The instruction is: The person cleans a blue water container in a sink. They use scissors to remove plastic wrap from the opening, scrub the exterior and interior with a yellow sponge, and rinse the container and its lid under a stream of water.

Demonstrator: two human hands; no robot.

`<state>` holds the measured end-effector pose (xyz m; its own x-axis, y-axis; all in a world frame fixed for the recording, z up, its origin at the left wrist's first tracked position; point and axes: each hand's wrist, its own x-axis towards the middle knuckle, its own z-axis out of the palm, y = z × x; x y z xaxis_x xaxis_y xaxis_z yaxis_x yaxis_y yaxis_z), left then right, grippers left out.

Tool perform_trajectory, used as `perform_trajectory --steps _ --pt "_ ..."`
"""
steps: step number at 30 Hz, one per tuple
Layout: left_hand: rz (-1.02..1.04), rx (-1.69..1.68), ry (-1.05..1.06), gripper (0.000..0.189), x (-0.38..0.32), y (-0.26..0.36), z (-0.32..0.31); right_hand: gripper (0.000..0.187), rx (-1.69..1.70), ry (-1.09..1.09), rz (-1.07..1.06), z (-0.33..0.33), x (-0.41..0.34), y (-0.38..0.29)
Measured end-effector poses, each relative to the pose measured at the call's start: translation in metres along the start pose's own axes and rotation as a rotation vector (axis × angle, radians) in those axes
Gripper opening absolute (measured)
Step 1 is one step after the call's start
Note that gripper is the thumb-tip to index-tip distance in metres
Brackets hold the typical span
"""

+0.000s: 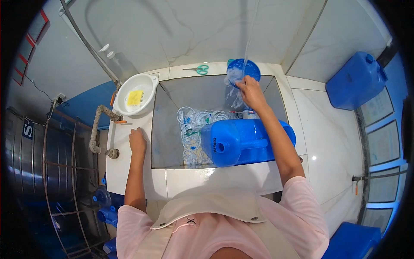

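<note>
Water pours from above onto a round blue plastic basin [251,72] at the back right rim of the sink. My right hand [250,92] is at the basin's front edge under the stream, fingers bent; whether it grips anything cannot be made out. Below my right forearm a large blue plastic jug [237,142] lies on its side in the grey sink [166,136], its open mouth towards me. Coiled clear tubing [190,121] is heaped left of the jug. My left hand [138,139] rests on the white tiled counter left of the sink, with nothing visible in it.
A white plastic bowl [121,94] with a yellow sponge [135,97] stands at the back left, beside a pump bottle [119,63]. Green-handled scissors [202,69] lie on the back ledge. A pipe with a valve [111,153] rises at the left. A blue jerrycan [355,81] stands at the right.
</note>
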<state>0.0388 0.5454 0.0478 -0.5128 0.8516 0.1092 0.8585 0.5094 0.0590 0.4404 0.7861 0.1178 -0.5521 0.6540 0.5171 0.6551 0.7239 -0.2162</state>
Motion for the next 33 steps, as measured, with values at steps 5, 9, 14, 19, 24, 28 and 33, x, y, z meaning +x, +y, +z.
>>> perform_trajectory --steps 5,9,14,19,24,28,33 --pt "0.135 -0.538 0.046 0.028 0.045 0.068 -0.008 0.029 0.302 -0.001 0.136 0.002 0.008 0.000" --pt "-0.050 -1.531 -0.582 0.031 0.081 0.200 -0.030 0.021 1.594 0.287 0.840 0.021 0.011 0.024" --pt "-0.335 -1.900 -1.011 0.025 0.110 0.332 -0.016 0.013 1.865 0.671 1.369 0.043 -0.002 0.040" --pt "-0.238 -1.664 -0.819 0.015 0.116 0.421 0.002 0.008 1.613 0.724 1.347 0.059 -0.014 0.057" --pt "-0.241 -1.610 -0.744 0.007 0.117 0.431 -0.012 0.018 1.315 0.572 1.241 0.065 -0.015 0.053" --pt "0.053 -1.340 -0.798 0.010 0.116 0.421 -0.036 0.028 0.690 0.145 0.917 0.080 -0.020 0.049" --pt "0.403 -0.948 -0.638 0.023 0.103 0.350 -0.034 0.041 0.198 -0.216 0.583 0.086 -0.018 0.019"
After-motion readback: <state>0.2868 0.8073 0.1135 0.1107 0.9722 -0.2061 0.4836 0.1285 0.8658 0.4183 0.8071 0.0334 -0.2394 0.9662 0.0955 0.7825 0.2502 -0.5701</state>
